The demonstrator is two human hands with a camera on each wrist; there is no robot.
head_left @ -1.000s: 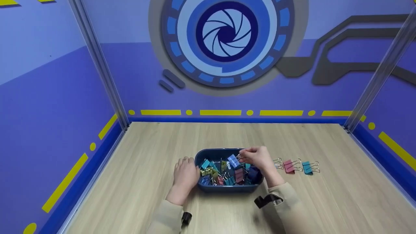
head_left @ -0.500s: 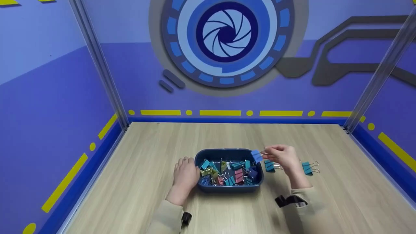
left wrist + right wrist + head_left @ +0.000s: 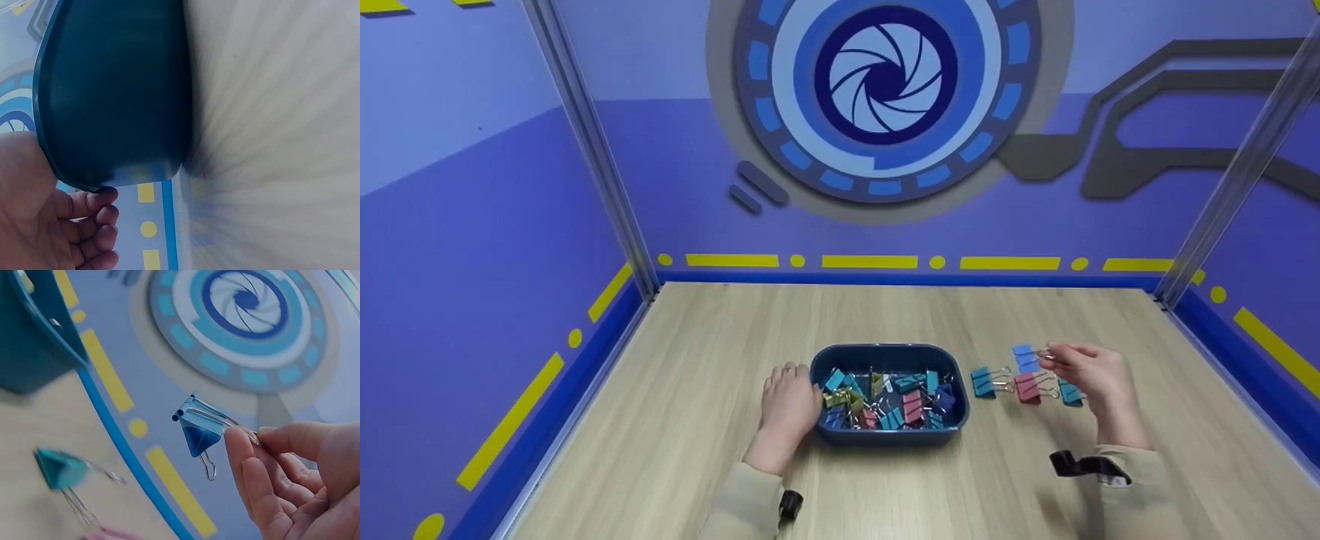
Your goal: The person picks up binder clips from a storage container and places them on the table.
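Note:
My right hand (image 3: 1093, 373) pinches a blue binder clip (image 3: 1025, 358) by a wire handle, in the air right of the dark blue plastic box (image 3: 885, 436). The right wrist view shows the blue binder clip (image 3: 199, 430) between thumb and fingers, its other handle hanging free. Beneath and beside this hand, a teal binder clip (image 3: 982, 382), a pink binder clip (image 3: 1027, 388) and another teal binder clip (image 3: 1070, 393) lie in a row on the table. My left hand (image 3: 791, 403) holds the box's left end, its thumb over the rim and fingers curled by the far corner.
Inside the box lie several binder clips, among them a pink clip (image 3: 912, 406) and a yellow-green clip (image 3: 835, 396). Wooden table (image 3: 720, 330) surface extends around the box. Printed panels (image 3: 855, 232) enclose the back and both sides.
My right hand has carried the blue binder clip rightward from above the box to just behind the row of clips. The left hand and the box have stayed in place.

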